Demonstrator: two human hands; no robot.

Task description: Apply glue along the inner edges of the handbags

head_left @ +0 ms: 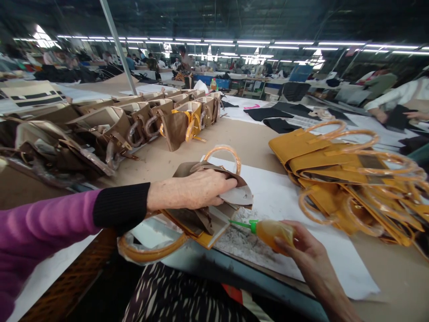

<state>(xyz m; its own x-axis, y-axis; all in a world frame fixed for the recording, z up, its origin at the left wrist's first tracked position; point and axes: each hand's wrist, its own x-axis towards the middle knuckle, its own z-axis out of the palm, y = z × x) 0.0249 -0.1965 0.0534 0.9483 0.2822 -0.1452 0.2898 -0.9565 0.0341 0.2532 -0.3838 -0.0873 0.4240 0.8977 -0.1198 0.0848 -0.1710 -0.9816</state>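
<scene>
My left hand (194, 190) lies on a brown handbag (201, 219) at the table's front edge, fingers pressed down on its folded-back flap (239, 196). The bag has round handles wrapped in clear film, one handle (224, 152) standing up behind my hand and another (150, 252) hanging over the edge. My right hand (301, 243) is closed round an orange glue bottle (271, 231). The bottle's green nozzle (241, 223) points left into the open side of the bag.
A pile of mustard-yellow handbags (348, 179) lies at the right. A row of brown bags (110, 129) runs along the left, one with yellow trim (182, 123). White paper (284, 197) covers the table under the work. Another person's arm (395, 100) reaches in at far right.
</scene>
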